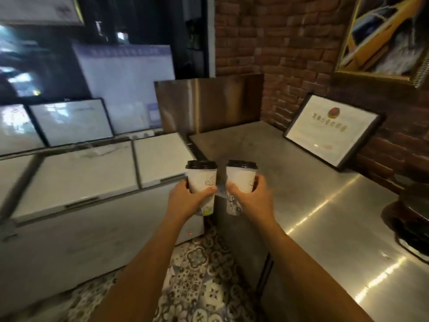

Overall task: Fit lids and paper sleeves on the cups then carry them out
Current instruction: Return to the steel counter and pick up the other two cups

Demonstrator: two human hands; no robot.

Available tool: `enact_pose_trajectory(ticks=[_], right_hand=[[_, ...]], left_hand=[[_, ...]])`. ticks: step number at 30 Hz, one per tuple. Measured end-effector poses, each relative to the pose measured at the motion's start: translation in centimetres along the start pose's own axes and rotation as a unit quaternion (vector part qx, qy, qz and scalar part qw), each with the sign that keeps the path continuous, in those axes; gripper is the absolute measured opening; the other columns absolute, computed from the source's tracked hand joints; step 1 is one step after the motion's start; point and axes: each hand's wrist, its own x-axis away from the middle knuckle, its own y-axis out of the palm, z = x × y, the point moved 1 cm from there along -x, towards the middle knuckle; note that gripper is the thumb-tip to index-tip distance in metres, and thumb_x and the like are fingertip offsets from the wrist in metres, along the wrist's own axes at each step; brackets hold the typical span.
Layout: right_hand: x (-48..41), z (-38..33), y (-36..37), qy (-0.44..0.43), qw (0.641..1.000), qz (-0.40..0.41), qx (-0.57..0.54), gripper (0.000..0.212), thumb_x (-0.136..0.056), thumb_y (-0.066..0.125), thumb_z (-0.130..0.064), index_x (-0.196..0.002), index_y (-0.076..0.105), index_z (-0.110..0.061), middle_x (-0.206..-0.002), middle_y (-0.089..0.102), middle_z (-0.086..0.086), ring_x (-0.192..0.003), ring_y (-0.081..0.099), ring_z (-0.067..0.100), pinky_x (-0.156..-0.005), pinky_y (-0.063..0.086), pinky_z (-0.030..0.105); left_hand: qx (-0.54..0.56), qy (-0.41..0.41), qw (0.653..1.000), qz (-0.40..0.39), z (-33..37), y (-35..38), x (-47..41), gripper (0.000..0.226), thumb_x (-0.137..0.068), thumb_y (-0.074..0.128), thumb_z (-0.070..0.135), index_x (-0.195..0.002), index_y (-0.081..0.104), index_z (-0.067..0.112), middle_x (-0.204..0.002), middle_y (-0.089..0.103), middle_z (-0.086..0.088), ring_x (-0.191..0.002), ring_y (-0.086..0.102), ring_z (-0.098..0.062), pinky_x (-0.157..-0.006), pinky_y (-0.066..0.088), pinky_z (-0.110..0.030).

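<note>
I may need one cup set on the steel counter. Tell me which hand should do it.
Right, probably. The right hand holds its cup directly beside the steel counter, which runs along that side. The left hand and its cup are over the floor, nearer the white freezers.

The printed text on the framed certificate is too small to be read. The painting is cut off by the top and right edges. The freezers at the left are blurred.
</note>
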Motion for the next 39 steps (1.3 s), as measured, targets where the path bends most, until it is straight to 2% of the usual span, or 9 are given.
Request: enact_pose_trajectory(ticks=[2,6,13,15,21,24,29,33,39], right_hand=[[1.8,-2.0,4.1,-0.007,0.999,-0.048,-0.011,0.083,-0.060,0.085,-0.063,-0.127,0.050,-0.030,-0.117,0.067,-0.005,-0.098,0.068,0.012,-0.083,0.063,0.041],[6.4,-6.2,13.0,-0.043,0.991,-0.126,-0.008,0.081,-0.070,0.087,-0.054,-0.135,0.049,-0.025,-0.119,0.061,-0.006,-0.103,0.064,0.016,-0.088,0.060,0.039],[12.8,-11.4,24.3,-0.100,0.976,-0.193,0.002,0.077,-0.068,0.088,-0.056,-0.127,0.052,-0.023,-0.111,0.066,-0.003,-0.091,0.068,0.015,-0.076,0.061,0.034],[22.2,-16.2,35.0,-0.144,0.951,-0.272,0.002,0.075,-0.068,0.087,-0.056,-0.125,0.053,-0.023,-0.109,0.066,-0.003,-0.089,0.069,0.014,-0.074,0.062,0.036],[38.2,-23.8,49.6,-0.185,0.908,-0.373,-0.043,0.069,-0.070,0.087,-0.053,-0.122,0.053,-0.024,-0.107,0.067,-0.002,-0.089,0.069,0.017,-0.071,0.058,0.033],[45.9,-27.0,55.3,-0.218,0.875,-0.429,-0.055,0.067,-0.071,0.086,-0.054,-0.122,0.052,-0.025,-0.111,0.067,0.000,-0.091,0.069,0.018,-0.072,0.057,0.035],[57.2,-31.2,62.9,-0.262,0.820,-0.503,-0.073,0.077,-0.072,0.084,-0.057,-0.131,0.052,-0.022,-0.113,0.062,-0.004,-0.099,0.066,0.021,-0.078,0.059,0.040],[65.2,-33.1,67.4,-0.282,0.768,-0.571,-0.070,0.071,-0.076,0.084,-0.052,-0.131,0.052,-0.020,-0.111,0.059,-0.004,-0.097,0.062,0.019,-0.062,0.044,0.018],[76.7,-34.2,75.4,-0.289,0.704,-0.647,-0.058,0.078,-0.070,0.084,-0.061,-0.132,0.051,-0.026,-0.121,0.060,-0.003,-0.109,0.061,0.021,-0.077,0.050,0.030]], left_hand=[[-0.006,0.002,0.999,0.050,-1.3,-5.2,1.1,0.069,-0.074,0.086,0.049,-0.129,0.059,0.017,-0.119,0.070,-0.004,-0.099,0.072,-0.024,-0.054,0.062,-0.028],[-0.016,-0.007,0.991,0.131,-4.9,-16.0,4.0,0.065,-0.075,0.085,0.048,-0.125,0.059,0.016,-0.111,0.069,-0.001,-0.086,0.071,-0.016,-0.065,0.066,-0.037],[-0.003,-0.045,0.976,0.211,-8.6,-30.1,9.7,0.060,-0.073,0.087,0.048,-0.117,0.065,0.014,-0.101,0.075,-0.002,-0.081,0.076,-0.019,-0.062,0.063,-0.029],[-0.010,-0.070,0.948,0.310,-12.8,-43.1,16.8,0.057,-0.072,0.087,0.051,-0.112,0.067,0.017,-0.098,0.075,-0.001,-0.079,0.075,-0.014,-0.058,0.062,-0.025],[-0.054,-0.087,0.900,0.424,-17.5,-61.1,28.7,0.063,-0.072,0.086,0.052,-0.121,0.060,0.020,-0.107,0.069,0.006,-0.084,0.066,-0.003,-0.051,0.052,-0.010],[-0.074,-0.106,0.870,0.476,-19.6,-68.8,35.0,0.068,-0.071,0.084,0.056,-0.124,0.061,0.021,-0.109,0.068,0.007,-0.089,0.065,-0.003,-0.060,0.051,-0.012],[-0.062,-0.143,0.822,0.548,-22.8,-77.8,45.1,0.069,-0.071,0.085,0.054,-0.126,0.062,0.021,-0.114,0.068,0.007,-0.101,0.066,-0.010,-0.073,0.053,-0.019],[-0.048,-0.180,0.782,0.595,-25.0,-82.8,51.8,0.066,-0.074,0.085,0.050,-0.127,0.060,0.019,-0.113,0.064,0.007,-0.089,0.059,0.000,-0.067,0.046,-0.014],[-0.050,-0.233,0.711,0.662,-28.8,-88.3,59.9,0.063,-0.076,0.085,0.048,-0.126,0.055,0.024,-0.115,0.059,0.009,-0.095,0.057,-0.005,-0.066,0.044,-0.012]])
